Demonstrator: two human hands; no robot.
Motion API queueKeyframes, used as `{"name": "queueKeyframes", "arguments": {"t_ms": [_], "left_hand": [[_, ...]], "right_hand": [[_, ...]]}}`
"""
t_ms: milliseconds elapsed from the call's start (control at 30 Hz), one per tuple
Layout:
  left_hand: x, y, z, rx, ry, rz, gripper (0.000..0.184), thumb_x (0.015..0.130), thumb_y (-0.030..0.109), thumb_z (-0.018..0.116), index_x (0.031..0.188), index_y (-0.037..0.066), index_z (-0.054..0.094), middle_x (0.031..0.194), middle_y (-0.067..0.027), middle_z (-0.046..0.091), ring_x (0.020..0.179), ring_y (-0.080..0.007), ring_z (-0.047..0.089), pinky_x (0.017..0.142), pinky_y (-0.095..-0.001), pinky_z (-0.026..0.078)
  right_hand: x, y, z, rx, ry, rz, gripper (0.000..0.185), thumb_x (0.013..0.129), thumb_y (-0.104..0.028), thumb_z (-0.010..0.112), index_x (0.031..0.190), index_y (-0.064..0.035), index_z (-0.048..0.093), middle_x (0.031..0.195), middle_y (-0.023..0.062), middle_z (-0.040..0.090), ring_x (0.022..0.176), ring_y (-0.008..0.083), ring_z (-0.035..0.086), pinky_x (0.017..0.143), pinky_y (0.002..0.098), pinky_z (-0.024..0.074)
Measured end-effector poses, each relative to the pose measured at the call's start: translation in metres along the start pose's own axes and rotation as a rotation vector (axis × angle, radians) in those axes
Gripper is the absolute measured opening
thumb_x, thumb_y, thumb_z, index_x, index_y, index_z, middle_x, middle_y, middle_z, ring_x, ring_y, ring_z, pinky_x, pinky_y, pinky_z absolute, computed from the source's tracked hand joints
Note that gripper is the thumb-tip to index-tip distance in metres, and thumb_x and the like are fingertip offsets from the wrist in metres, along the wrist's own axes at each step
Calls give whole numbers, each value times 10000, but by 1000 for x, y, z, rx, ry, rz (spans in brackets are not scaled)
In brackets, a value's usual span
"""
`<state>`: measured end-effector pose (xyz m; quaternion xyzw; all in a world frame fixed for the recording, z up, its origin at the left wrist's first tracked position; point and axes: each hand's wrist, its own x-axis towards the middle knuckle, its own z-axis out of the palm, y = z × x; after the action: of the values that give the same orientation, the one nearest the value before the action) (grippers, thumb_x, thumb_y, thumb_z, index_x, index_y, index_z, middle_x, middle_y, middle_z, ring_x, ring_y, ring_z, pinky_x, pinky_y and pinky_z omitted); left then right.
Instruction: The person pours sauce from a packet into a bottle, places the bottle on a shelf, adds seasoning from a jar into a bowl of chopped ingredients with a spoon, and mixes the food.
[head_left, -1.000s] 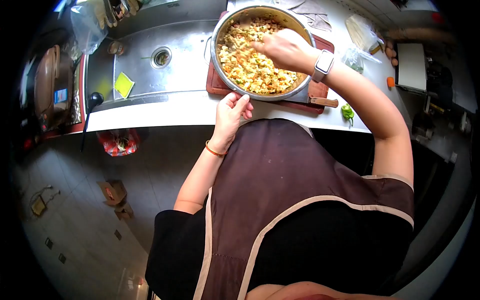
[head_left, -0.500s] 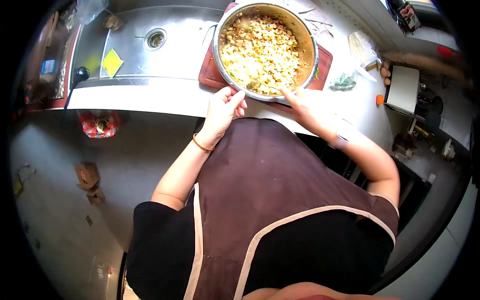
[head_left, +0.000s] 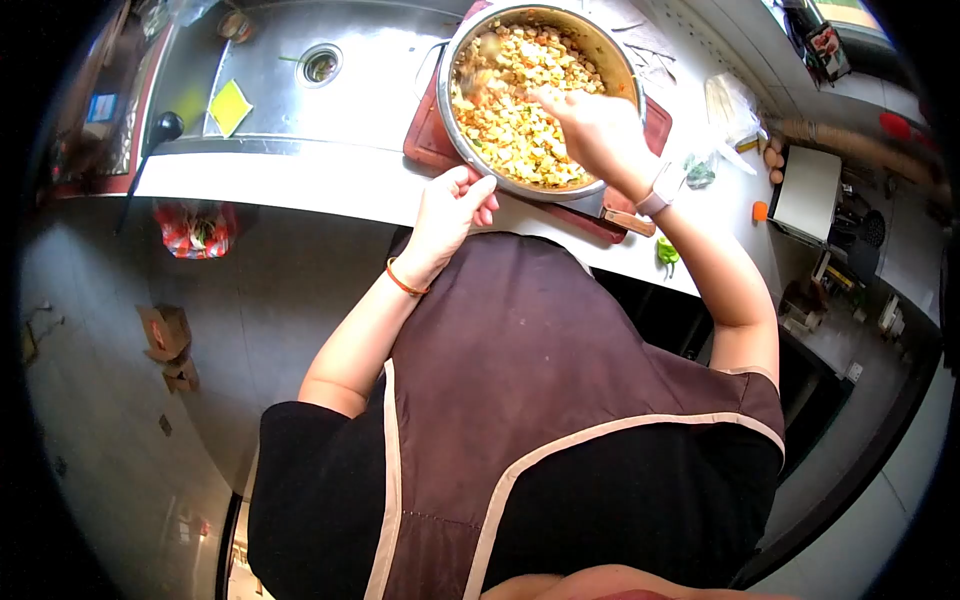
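A large metal pot [head_left: 450, 120] holds a mix of diced pale, yellow and orange food [head_left: 530, 150]. It rests on a reddish-brown cutting board [head_left: 428, 140]. My left hand [head_left: 455, 205] is closed at the pot's near left rim, thumb and fingers pinching the edge. Over the food, inside the pot's right side, hangs my right hand [head_left: 600, 130], its fingers closed. A blurred streak lies over the food beyond the fingertips, and I cannot make out what the hand holds.
A wooden-handled knife [head_left: 628, 220] lies at the board's near right, beside a green pepper [head_left: 667, 252]. To the left is a metal sink [head_left: 380, 90] with a yellow cloth [head_left: 230, 108]. Plastic bags [head_left: 733, 110] and eggs [head_left: 773, 160] sit at right.
My right hand has moved from the pot's near rim up and left over the food, uncovering the knife handle and pepper. My left hand stays at the rim.
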<state>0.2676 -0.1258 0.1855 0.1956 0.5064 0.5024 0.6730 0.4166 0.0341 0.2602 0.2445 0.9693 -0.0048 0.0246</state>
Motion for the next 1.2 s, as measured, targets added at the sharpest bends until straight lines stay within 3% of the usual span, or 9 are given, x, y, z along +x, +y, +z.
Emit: {"name": "queueKeyframes", "arguments": {"t_ms": [100,233,300,400,567,700,900,1100,1200], "left_hand": [[-1,1,-1,9,4,-16,168,907,177,553,816,37,568,693,-24,590,570,-65,533,553,-191,439],[-1,2,0,-5,8,-27,171,905,179,556,818,33,571,693,-27,591,579,-66,536,558,-191,439],[-2,3,0,-10,11,-29,170,905,179,556,822,31,570,694,-27,590,581,-66,536,560,-190,439],[0,4,0,-10,-4,-29,166,905,176,556,831,28,568,694,-26,588,582,-67,536,563,-189,441],[0,2,-1,-1,-6,-55,159,906,175,554,850,27,567,699,-24,586,586,-68,537,571,-189,444],[-2,4,-2,40,-21,-42,161,905,180,556,849,29,567,703,-24,587,589,-70,539,574,-192,445],[0,1,1,-14,6,-23,179,889,192,581,802,36,571,687,-20,591,568,-59,534,551,-186,432],[0,2,0,14,10,-23,176,888,187,581,808,29,578,686,-25,591,578,-64,539,556,-189,433],[-1,5,-1,19,-9,-22,162,905,172,555,861,17,569,718,-44,599,598,-82,550,579,-202,449]], "right_hand": [[-20,-4,-8,-1,-147,-156,387,781,-82,510,1168,-97,532,740,84,571,608,219,594,510,328,474],[-51,12,-72,-97,-299,-63,348,758,-97,553,1105,-100,582,734,72,547,611,208,585,526,326,471],[-65,21,-96,-129,-278,-54,469,713,-3,523,1156,-142,592,664,50,485,584,195,539,516,310,429],[-80,19,-91,-47,-452,-22,447,703,-17,539,1130,-137,600,675,66,510,589,201,553,517,333,439],[-74,11,-20,-9,-306,69,468,715,-48,573,1176,-128,559,727,93,530,651,238,580,538,341,453],[-67,-1,-39,-6,-255,112,451,725,-97,606,1172,-131,563,733,90,528,642,237,576,527,340,451],[-27,-30,-39,134,60,47,411,744,-64,525,1155,-70,540,717,101,555,617,236,589,529,358,472],[-73,-9,-12,40,-264,-138,338,822,-87,491,1152,-22,526,742,134,564,627,257,595,546,380,479],[-87,11,-37,128,-332,38,425,741,-56,594,1165,-72,576,762,97,508,668,239,531,580,355,435]]}}
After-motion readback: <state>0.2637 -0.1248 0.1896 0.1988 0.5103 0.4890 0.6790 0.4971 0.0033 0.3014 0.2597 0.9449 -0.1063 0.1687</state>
